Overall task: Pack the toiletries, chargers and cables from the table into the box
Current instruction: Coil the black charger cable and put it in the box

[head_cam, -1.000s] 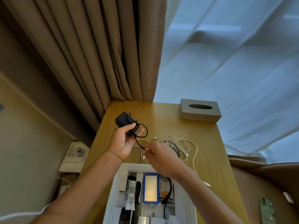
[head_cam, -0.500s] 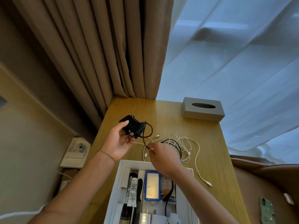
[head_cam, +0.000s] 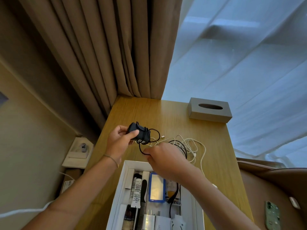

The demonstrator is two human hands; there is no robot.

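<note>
My left hand (head_cam: 118, 143) grips a black charger (head_cam: 138, 133) above the wooden table (head_cam: 221, 146), with its black cable (head_cam: 157, 136) wound partly round it. My right hand (head_cam: 163, 157) pinches the loose end of that cable just beyond the far rim of the white box (head_cam: 123, 178). The box at the near edge holds tubes, a comb, a blue-framed mirror (head_cam: 156, 188), a white plug (head_cam: 148, 220) and a black cord. A tangle of white cables (head_cam: 193, 146) and another black one lies on the table behind my right hand.
A grey tissue box (head_cam: 210, 112) stands at the table's far right corner. Brown curtains (head_cam: 99, 52) hang at the back left, sheer ones at the right. A wall socket (head_cam: 83, 147) sits left of the table. A green phone (head_cam: 272, 216) lies on the seat at the right.
The charger has turned in my left hand and more black cable is wrapped round it. My right hand has kept drawing the cable end, moving slightly toward the box.
</note>
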